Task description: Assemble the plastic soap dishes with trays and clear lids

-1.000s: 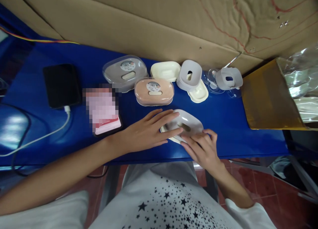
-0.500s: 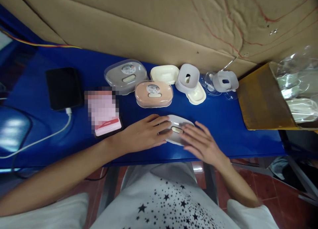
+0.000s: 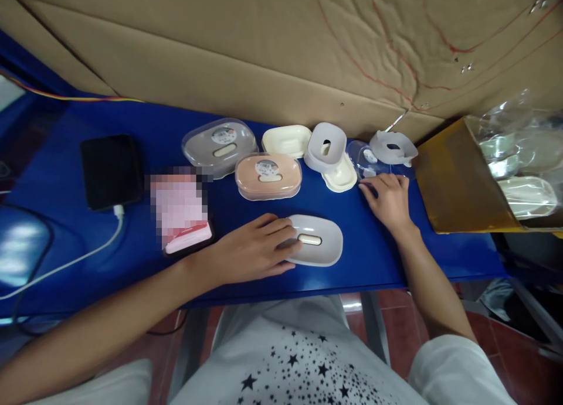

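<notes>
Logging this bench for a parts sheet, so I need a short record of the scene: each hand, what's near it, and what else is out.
Left hand: fingers on a grey plastic soap dish
Right hand: beside a clear plastic piece
Other dishes: peach lidded soap dish; clear-lidded grey soap dish; cream soap dish
Rest: black phone on a white cable, on a blue table

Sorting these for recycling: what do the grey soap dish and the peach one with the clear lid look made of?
The pale grey soap dish looks like moulded plastic: smooth, softly shiny, seamlessly curved. The peach soap dish seems plastic too, its glossy lid see-through over the peach base. The exact plastic can't be told.
</notes>
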{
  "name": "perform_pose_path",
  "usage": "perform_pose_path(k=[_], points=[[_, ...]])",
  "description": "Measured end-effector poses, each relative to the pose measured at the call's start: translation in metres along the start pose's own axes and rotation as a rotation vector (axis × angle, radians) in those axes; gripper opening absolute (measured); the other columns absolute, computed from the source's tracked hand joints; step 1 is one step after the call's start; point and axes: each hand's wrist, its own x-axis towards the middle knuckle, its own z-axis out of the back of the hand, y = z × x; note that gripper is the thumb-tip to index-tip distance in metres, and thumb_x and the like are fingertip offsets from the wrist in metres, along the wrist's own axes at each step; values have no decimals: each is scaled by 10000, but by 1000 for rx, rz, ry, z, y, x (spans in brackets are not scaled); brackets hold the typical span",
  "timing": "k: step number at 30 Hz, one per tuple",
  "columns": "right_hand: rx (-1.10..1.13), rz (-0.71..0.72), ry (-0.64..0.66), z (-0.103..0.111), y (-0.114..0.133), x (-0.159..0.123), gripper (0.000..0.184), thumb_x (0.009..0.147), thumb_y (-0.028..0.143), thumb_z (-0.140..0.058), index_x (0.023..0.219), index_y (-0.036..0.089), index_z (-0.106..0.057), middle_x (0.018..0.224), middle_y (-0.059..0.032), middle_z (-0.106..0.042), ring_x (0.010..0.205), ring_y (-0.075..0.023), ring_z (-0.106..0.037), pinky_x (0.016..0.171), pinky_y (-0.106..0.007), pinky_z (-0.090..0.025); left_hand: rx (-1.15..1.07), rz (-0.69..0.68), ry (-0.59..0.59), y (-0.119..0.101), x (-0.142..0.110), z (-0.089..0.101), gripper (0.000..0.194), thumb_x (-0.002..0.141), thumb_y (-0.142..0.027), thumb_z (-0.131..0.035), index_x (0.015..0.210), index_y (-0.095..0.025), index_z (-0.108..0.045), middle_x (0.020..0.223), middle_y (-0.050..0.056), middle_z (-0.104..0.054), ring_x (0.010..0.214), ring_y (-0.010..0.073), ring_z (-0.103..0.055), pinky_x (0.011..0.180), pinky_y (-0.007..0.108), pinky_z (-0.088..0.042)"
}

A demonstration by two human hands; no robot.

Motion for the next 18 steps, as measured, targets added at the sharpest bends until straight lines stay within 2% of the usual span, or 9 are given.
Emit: perform_pose_path(k=[2, 4, 7, 10, 12, 14, 18], points=[[258, -53, -81, 13, 0, -3, 286, 1057, 474, -658, 985, 227, -782, 933, -60, -783, 909, -264, -709, 1015, -496, -483, -10, 4, -3, 0, 1, -1, 331, 1007, -411, -806, 1228, -190, -697, 1233, 94, -736, 1186, 279, -678, 998, 405, -502], [522, -139, -192, 28, -1, -5, 253, 1009, 478, -740, 958, 232, -761, 882, -30, -756, 832, -219, -686, 894, -408, -518, -24, 2, -4, 0, 1, -4, 373, 1011, -414, -802, 1271, -176, -681, 1273, 109, -729, 1206, 287, -680, 1007, 414, -514], [762, -219, -330, 44, -1, -7, 284, 1020, 487, -721, 897, 232, -692, 759, 14, -648, 708, -171, -622, 730, -332, -512, -46, 2, -23, 1, 1, -8, 375, 1035, -397, -773, 1311, -169, -662, 1297, 120, -728, 1213, 289, -691, 1016, 418, -537], [1131, -359, -355, 50, 4, -7, 381, 980, 559, -745, 817, 233, -636, 688, 40, -543, 612, -141, -536, 623, -300, -501, -95, 2, -100, 2, 1, -9, 398, 1052, -385, -753, 1371, -177, -638, 1306, 128, -730, 1210, 290, -702, 1010, 427, -566], [1363, -485, -240, 47, 11, -7, 418, 899, 607, -827, 827, 232, -657, 684, 43, -548, 576, -133, -510, 549, -285, -500, -133, 17, -180, 2, 1, -8, 483, 1048, -394, -761, 1450, -184, -598, 1333, 143, -722, 1229, 293, -702, 1026, 439, -580], [1477, -556, -44, 41, 21, -7, 444, 863, 645, -859, 865, 240, -677, 672, 55, -554, 545, -131, -520, 494, -275, -517, -139, 52, -255, 2, 1, -7, 537, 1036, -394, -777, 1492, -197, -572, 1372, 160, -708, 1248, 297, -702, 1044, 449, -593], [1594, -545, 337, 26, 50, -14, 420, 912, 648, -830, 937, 245, -714, 716, 47, -647, 556, -127, -630, 551, -283, -629, -83, 120, -305, 2, 2, -11, 586, 1046, -407, -759, 1543, -195, -533, 1551, 247, -591, 1403, 357, -639, 1088, 517, -605]])
